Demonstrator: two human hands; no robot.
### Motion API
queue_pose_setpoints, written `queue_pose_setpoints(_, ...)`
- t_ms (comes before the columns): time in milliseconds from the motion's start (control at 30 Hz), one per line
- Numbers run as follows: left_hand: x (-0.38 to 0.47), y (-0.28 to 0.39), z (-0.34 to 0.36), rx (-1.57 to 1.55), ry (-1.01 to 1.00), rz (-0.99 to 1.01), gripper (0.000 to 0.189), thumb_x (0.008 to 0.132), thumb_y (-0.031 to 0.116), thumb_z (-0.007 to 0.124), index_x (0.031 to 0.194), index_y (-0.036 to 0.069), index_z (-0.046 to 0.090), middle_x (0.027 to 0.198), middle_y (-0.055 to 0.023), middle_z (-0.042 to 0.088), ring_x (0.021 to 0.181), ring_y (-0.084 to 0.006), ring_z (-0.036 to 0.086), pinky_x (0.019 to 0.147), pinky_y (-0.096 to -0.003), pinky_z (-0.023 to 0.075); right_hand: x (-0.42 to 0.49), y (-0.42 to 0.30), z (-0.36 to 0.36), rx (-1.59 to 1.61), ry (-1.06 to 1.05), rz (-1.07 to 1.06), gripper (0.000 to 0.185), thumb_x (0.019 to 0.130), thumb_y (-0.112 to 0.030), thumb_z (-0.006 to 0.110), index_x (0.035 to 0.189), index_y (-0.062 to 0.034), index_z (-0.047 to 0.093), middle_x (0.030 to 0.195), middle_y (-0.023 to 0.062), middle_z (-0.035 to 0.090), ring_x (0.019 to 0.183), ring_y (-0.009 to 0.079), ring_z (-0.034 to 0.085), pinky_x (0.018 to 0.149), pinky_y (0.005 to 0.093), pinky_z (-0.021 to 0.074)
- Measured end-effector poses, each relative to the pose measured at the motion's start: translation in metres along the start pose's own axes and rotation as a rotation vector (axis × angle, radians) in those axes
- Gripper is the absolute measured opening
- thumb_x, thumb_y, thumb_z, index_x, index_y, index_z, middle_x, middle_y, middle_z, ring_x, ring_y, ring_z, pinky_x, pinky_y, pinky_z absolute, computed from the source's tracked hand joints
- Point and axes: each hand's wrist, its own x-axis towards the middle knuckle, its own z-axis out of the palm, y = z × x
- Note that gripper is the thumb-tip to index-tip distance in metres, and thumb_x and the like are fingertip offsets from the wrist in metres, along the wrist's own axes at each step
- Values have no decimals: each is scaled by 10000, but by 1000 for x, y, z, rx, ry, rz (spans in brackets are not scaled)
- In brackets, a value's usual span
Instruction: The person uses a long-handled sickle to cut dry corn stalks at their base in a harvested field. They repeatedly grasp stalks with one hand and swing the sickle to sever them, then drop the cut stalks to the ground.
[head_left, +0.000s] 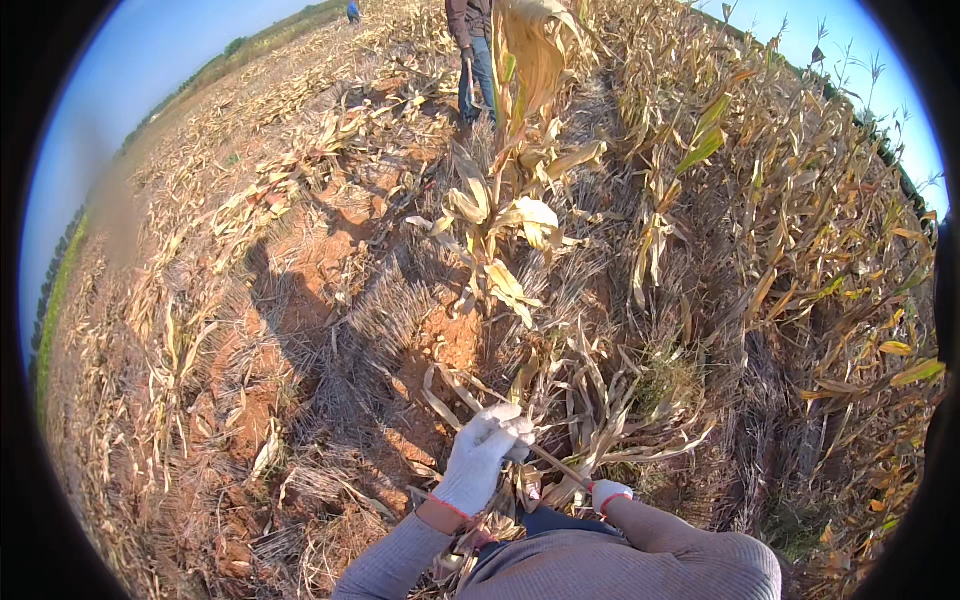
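Note:
My left hand (475, 459), in a white knit glove with a red cuff edge, is curled in front of my body among dry corn leaves (596, 431). It appears closed on a dry corn stalk, mostly hidden by the fingers. Lower and to the right, my right hand (608, 496), gloved alike, grips the near end of a slender wooden handle (559, 464). The handle slants up toward my left hand, and its far end is hidden there. Just ahead stands a dry corn plant (491, 225) with pale husks and drooping leaves.
Dense standing dry corn (780, 225) lines the right side. Cut stalks (285, 172) lie in rows to the left, over reddish soil (319, 255) and straw stubble (390, 300). Another person (471, 60) stands ahead holding a long-handled tool (470, 81); a distant person (353, 11) is farther off.

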Motion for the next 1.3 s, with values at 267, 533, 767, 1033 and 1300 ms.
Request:
queue_pose_setpoints(267, -68, -176, -198, -655, 649, -35, 76, 839, -8, 501, 858, 28, 564, 670, -114, 571, 524, -225, 532, 456, -331, 445, 42, 39, -15, 46, -49, 21, 355, 880, -333, 491, 1188, -216, 622, 1139, 101, 656, 1059, 290, 628, 846, 425, 494)
queue_pose_setpoints(533, -125, -269, -246, -93, 1271, -254, 96, 796, -29, 537, 856, 6, 604, 647, -116, 580, 494, -214, 540, 439, -334, 448, 46, 43, -48, 70, -74, -157, 414, 742, -257, 574, 1105, -74, 653, 1086, 149, 666, 1032, 312, 637, 832, 413, 504)
queue_pose_setpoints(767, -115, -269, -255, 206, 1251, -174, 123, 758, -47, 570, 855, -14, 638, 627, -118, 588, 468, -204, 547, 424, -337, 451, 55, 39, -36, 73, -133, -276, 422, 783, -274, 555, 1173, -118, 596, 1133, 173, 637, 1047, 331, 620, 849, 408, 491)
queue_pose_setpoints(1033, -59, -250, -293, 347, 987, -149, 197, 726, -52, 556, 879, -28, 678, 737, -132, 649, 539, -201, 592, 494, -323, 481, 79, 20, -22, 113, -63, -163, 385, 814, -283, 553, 1184, -191, 614, 1096, 145, 660, 1014, 325, 635, 826, 429, 500)
queue_pose_setpoints(1300, -34, -250, -384, 530, 985, -208, 150, 719, -35, 561, 825, -56, 666, 691, -133, 641, 636, -202, 641, 556, -328, 512, 26, -40, -54, 67, -74, -104, 463, 766, -284, 595, 1222, -200, 583, 1112, 164, 647, 1058, 327, 616, 861, 429, 487)
